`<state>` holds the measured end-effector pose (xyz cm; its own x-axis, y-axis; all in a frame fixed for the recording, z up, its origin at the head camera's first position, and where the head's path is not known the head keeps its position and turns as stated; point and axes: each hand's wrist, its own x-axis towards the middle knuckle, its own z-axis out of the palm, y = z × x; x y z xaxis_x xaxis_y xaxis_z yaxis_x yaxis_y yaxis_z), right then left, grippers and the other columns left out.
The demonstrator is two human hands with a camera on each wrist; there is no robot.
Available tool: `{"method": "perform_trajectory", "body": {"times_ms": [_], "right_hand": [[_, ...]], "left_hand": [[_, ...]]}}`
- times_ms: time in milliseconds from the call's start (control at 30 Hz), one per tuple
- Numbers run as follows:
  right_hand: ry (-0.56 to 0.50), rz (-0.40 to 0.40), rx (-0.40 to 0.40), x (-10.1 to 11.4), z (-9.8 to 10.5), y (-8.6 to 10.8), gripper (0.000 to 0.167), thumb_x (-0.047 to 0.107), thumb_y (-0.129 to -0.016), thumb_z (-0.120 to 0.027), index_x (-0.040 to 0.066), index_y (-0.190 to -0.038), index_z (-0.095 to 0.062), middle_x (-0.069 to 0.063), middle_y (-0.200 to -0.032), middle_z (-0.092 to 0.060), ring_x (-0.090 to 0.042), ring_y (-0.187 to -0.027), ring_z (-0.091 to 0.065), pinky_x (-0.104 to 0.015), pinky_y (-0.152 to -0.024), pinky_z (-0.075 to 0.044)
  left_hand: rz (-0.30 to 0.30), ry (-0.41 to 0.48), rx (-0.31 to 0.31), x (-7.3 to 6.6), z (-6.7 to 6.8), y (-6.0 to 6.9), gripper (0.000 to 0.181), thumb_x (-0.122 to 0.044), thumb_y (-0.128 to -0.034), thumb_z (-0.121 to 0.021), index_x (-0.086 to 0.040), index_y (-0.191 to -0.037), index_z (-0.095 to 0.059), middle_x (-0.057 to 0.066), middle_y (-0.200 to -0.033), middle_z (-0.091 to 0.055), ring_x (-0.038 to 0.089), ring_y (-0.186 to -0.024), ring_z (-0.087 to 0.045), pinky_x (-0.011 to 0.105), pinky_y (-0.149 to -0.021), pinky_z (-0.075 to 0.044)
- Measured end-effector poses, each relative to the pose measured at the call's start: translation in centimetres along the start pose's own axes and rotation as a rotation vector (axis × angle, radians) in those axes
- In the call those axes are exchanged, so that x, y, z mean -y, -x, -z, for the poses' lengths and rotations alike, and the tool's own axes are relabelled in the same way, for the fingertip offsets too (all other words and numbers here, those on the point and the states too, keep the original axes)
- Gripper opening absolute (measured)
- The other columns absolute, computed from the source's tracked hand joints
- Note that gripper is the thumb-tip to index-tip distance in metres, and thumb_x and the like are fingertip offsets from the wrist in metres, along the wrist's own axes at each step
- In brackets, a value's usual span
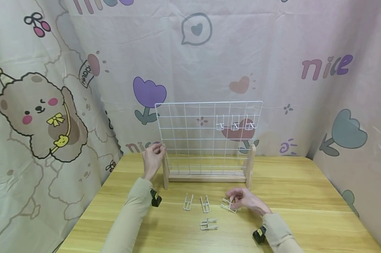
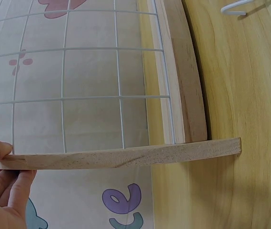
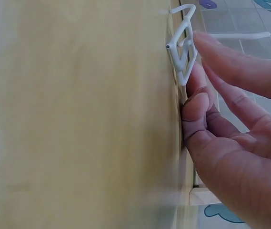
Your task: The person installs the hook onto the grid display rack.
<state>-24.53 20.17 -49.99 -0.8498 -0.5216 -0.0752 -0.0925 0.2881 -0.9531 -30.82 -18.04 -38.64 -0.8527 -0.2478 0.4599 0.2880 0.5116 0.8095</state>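
A white wire grid panel (image 1: 206, 133) stands upright in a wooden stand (image 1: 206, 178). My left hand (image 1: 153, 158) is at the top of the stand's left post. In the left wrist view, thumb and fingers pinch that wooden post (image 2: 121, 158) from both sides. Low over the table, my right hand (image 1: 245, 200) has its fingertips on a white wire hook (image 1: 229, 205). Close up, that hook (image 3: 183, 47) is tilted at the tips of the curled fingers; their exact contact is partly hidden. Three similar hooks hang at the grid's upper right, one of them a double-pronged hook (image 1: 235, 125).
Three more white hooks lie on the wooden table (image 1: 291, 196): a left hook (image 1: 188, 203), a middle hook (image 1: 205, 204) and a nearer hook (image 1: 208, 224). A patterned curtain (image 1: 190, 63) hangs behind the table and along its sides.
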Motion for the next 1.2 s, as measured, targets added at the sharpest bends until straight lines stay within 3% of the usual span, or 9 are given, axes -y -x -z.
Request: {"method": "perform_trajectory", "body": {"times_ms": [400, 700, 1200], "right_hand": [[0.008, 0.012, 0.012, -0.02, 0.06, -0.11, 0.050, -0.006, -0.075, -0.073, -0.015, -0.122, -0.058, -0.010, -0.094, -0.064, -0.010, -0.081, -0.055, -0.018, -0.071, -0.048], [0.001, 0.013, 0.001, 0.13, -0.21, -0.17, 0.050, -0.008, -0.074, -0.073, -0.016, -0.121, -0.059, -0.017, -0.098, -0.066, -0.010, -0.082, -0.058, -0.019, -0.072, -0.050], [0.016, 0.028, 0.013, -0.13, -0.10, -0.16, 0.043, -0.007, -0.075, -0.073, -0.015, -0.116, -0.061, -0.001, -0.088, -0.066, -0.007, -0.077, -0.057, -0.017, -0.068, -0.047]], "left_hand": [[-0.017, -0.006, -0.006, 0.03, -0.01, -0.06, 0.029, -0.014, -0.0967, -0.065, 0.004, -0.119, -0.070, 0.023, -0.106, -0.075, 0.035, -0.099, -0.075, 0.048, -0.083, -0.061], [-0.004, -0.007, -0.003, 0.09, -0.04, 0.04, 0.029, -0.014, -0.0968, -0.065, 0.003, -0.120, -0.070, 0.022, -0.107, -0.075, 0.035, -0.099, -0.075, 0.047, -0.083, -0.061], [-0.006, 0.003, 0.000, 0.26, -0.06, -0.06, 0.029, -0.013, -0.0963, -0.066, 0.004, -0.120, -0.070, 0.024, -0.109, -0.074, 0.036, -0.102, -0.074, 0.048, -0.085, -0.061]]}}
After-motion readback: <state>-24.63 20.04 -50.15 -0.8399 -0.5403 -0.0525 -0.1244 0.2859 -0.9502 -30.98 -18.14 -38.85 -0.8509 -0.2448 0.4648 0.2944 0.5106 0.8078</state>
